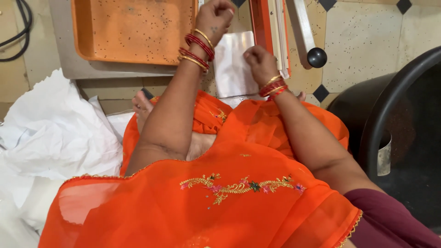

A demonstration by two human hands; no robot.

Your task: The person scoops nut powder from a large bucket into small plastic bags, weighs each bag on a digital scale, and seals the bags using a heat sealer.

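Observation:
A clear plastic pouch (232, 64) lies on the floor beside an orange-red heat sealer (264, 27). My right hand (259, 62) pinches the pouch's right edge next to the sealer bar, fingers closed on the plastic. My left hand (213, 18) is raised above the pouch's top left corner, fingers curled; whether it grips the pouch is hidden. Both wrists wear red and gold bangles. An orange embroidered cloth (239, 183) covers my lap.
An orange tray (133, 30) rests on a grey board at the upper left. The sealer's lever with a black knob (317, 57) sticks out to the right. A large black tub (399, 128) stands at right. White plastic sheets (50, 133) are heaped at left.

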